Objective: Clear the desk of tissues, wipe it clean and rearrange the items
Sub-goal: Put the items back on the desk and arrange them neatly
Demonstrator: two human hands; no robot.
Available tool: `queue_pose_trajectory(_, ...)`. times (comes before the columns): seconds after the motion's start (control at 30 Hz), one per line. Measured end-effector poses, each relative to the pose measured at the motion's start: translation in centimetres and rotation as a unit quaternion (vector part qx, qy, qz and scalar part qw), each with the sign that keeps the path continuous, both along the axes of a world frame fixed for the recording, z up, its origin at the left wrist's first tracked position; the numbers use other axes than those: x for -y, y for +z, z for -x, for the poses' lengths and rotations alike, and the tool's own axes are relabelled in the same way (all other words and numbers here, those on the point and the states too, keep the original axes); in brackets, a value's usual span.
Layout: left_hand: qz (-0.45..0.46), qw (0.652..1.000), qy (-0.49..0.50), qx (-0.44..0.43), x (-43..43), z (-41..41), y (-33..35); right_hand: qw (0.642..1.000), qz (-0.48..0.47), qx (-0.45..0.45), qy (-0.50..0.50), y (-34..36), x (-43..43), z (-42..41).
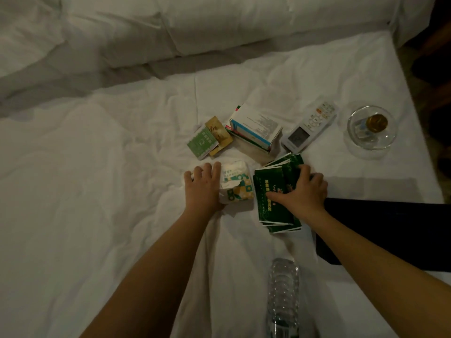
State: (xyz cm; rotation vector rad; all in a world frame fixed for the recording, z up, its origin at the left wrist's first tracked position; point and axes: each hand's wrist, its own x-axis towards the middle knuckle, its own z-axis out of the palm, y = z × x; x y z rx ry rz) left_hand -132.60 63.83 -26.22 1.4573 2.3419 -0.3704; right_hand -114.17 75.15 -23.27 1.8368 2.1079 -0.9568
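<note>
Surface: white, creased bed sheet (97, 167), dimly lit, seen from above by the person reaching over it.
Left hand: the left hand (202, 186) lies on the left side of a soft tissue pack (238, 184), fingers curled over its far edge, gripping it.
Right hand: the right hand (302, 191) holds a fanned stack of dark green packets (275, 211), thumb pressed flat on top, fingers bent round the far right edge.
Between the hands: the tissue pack and the green packets lie just beside each other.
Beyond the hands: a small green-and-white box (201, 143) overlaps a gold packet (219, 132); to their right sits a stack of white boxes (256, 128).
Further right: a white remote control (310, 125) lies at an angle, then a clear glass dish (351, 137) with a gold-topped object (377, 123) inside.
Near the body: a clear plastic bottle (283, 293) lies between the forearms; a dark cloth (390, 235) lies under the right forearm.
Background: white pillows (219, 25) along the far edge.
</note>
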Motion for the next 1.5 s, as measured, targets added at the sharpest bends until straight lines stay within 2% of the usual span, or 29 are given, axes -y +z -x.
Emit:
queue_pose_trajectory(0.13,0.0,1.0,0.004,0.003,0.0,0.1,-0.1,0.997,-0.017,-0.058,-0.047,0.1,1.2,0.7)
queue_pose_trajectory(0.2,-0.004,1.0,0.005,0.005,0.1,0.0,-0.2,0.996,-0.004,-0.051,-0.072,0.3,1.7,0.9)
queue_pose_trajectory(0.4,-0.008,1.0,-0.001,-0.007,0.2,0.0,-0.1,0.998,0.011,-0.045,-0.033,1.2,2.7,0.7)
queue_pose_trajectory(0.57,-0.015,1.0,0.002,-0.006,0.4,0.1,-0.5,0.996,-0.058,-0.022,-0.06,1.9,2.1,0.3)
queue_pose_trajectory(0.8,-0.021,1.0,0.0,-0.005,0.4,0.2,-0.6,0.998,-0.056,0.02,-0.013,0.8,2.7,1.2)
queue_pose_trajectory(1.0,-0.01,1.0,-0.019,0.004,0.5,0.7,0.6,0.998,-0.01,-0.038,-0.051,1.5,1.6,0.1)
queue_pose_trajectory(1.23,-0.006,1.0,-0.012,-0.009,1.1,0.3,5.4,0.995,0.021,-0.083,-0.058,4.8,1.8,-1.4)
queue_pose_trajectory(1.5,-0.037,0.998,-0.026,-0.033,0.5,-1.2,16.1,0.993,-0.012,-0.113,-0.025,15.2,1.2,-3.0)
